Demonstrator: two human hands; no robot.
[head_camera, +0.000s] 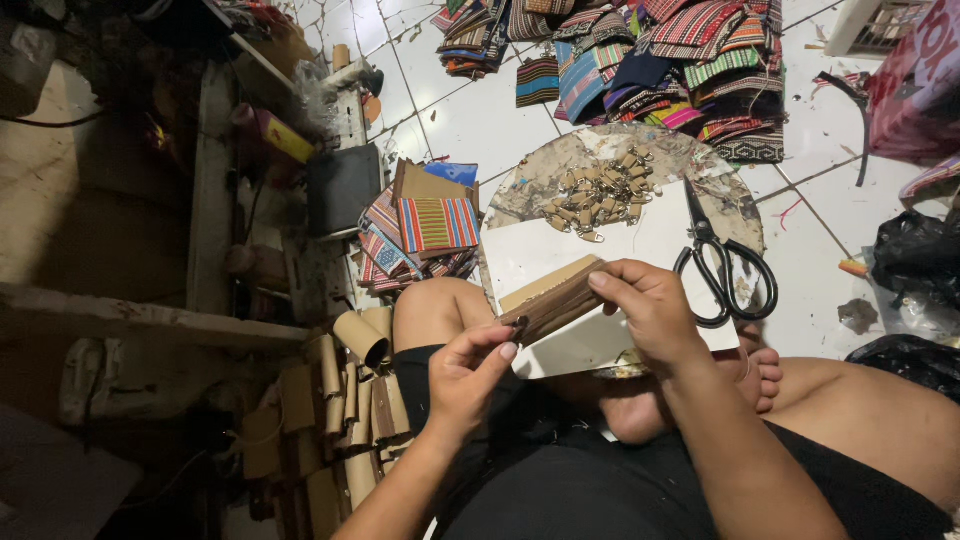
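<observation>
1. Two bare hands meet over the lap of a person sitting cross-legged on a white tiled floor (480, 120), seen from above.
2. The left hand (468, 372) pinches the lower end of a stack of thin brown cardboard strips (553, 305) between thumb and fingertips; the right hand (650, 315) is closed over the upper end. Gripping both ends seems to keep the strips squared together.
3. The stack is held tilted, low at the left and high at the right, just above a white card sheet (600, 250) that lies on a round board (690, 160).
4. The round board is worn and blotched with dried residue. It rests across the person's legs as a work surface, which keeps tools close.
5. A heap of small dull-brass metal clasps (598, 190) lies at the far side of the board, beyond the white sheet.
6. Black-handled scissors (722, 262) lie on the sheet just right of the right hand, blades pointing away.
7. Left of the board, flat striped woven pouches (432, 225) in red, blue and yellow are stacked loosely.
8. Rolled and folded brown card pieces (345, 390) crowd the floor by the left knee.
9. Further off, a large pile of striped woven fabric pieces (660, 60) covers the tiles.
</observation>
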